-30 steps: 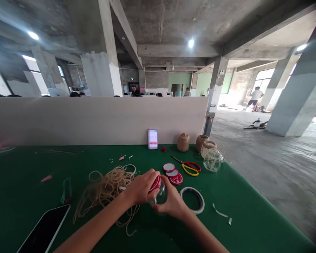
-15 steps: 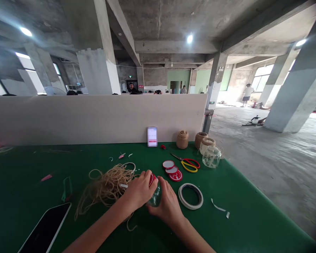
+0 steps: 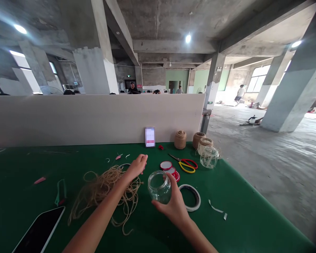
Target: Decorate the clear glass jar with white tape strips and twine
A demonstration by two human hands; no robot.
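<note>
My right hand (image 3: 175, 202) grips a clear glass jar (image 3: 159, 189) around its side, mouth up and tilted a little toward me, with no lid on it. My left hand (image 3: 138, 166) is closed, raised beyond a loose heap of jute twine (image 3: 102, 186); anything inside its fingers is hidden. Several red-rimmed lids (image 3: 166, 165) lie stacked just past the jar. A roll of white tape (image 3: 197, 200) rests to the right of my right hand.
Scissors with red and yellow handles (image 3: 186, 170) lie beyond the lids. Twine-wrapped jars (image 3: 180, 140) and a clear jar (image 3: 209, 157) stand at the back right. A lit phone (image 3: 150, 137) leans on the partition (image 3: 94, 119). A dark tablet (image 3: 39, 230) lies front left.
My left hand has come off the jar's red lid and moved up and left. The jar is uncovered now, still in my right hand. A distant person has shifted left.
</note>
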